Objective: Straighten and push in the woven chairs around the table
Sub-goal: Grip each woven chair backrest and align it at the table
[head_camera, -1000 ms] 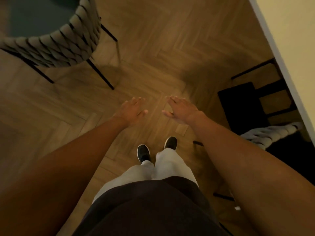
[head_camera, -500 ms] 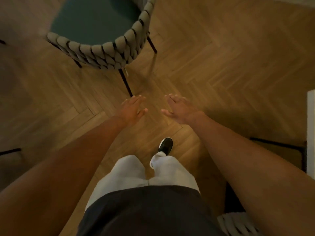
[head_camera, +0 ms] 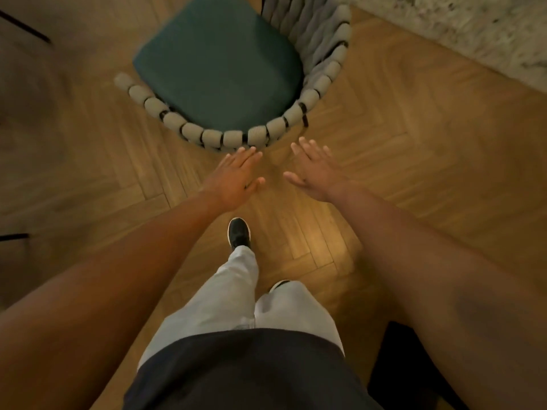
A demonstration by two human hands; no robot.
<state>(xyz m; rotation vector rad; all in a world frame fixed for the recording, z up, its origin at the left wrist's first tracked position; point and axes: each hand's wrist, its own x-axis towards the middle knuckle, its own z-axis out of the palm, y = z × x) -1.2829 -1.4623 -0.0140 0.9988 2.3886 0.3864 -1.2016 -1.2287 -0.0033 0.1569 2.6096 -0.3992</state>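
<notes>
A woven chair (head_camera: pixel 236 137) with a dark green seat cushion (head_camera: pixel 219 66) and a curved back of thick grey rope stands on the wood floor straight ahead of me, seen from above. My left hand (head_camera: pixel 236 179) reaches forward with straight fingers, its fingertips just short of the chair's back rim. My right hand (head_camera: pixel 316 170) is also stretched out flat, a little to the right of the rim and apart from it. Neither hand holds anything.
A pale shaggy rug (head_camera: pixel 473 31) lies at the upper right. Thin black legs (head_camera: pixel 26 28) show at the left edge. A dark object (head_camera: pixel 414 368) sits low on the right beside my leg. Herringbone wood floor surrounds the chair.
I have stepped toward the chair; it now fills the upper middle of the view and my outstretched hands have come close to its back rim. The table edge on the right has left view.
</notes>
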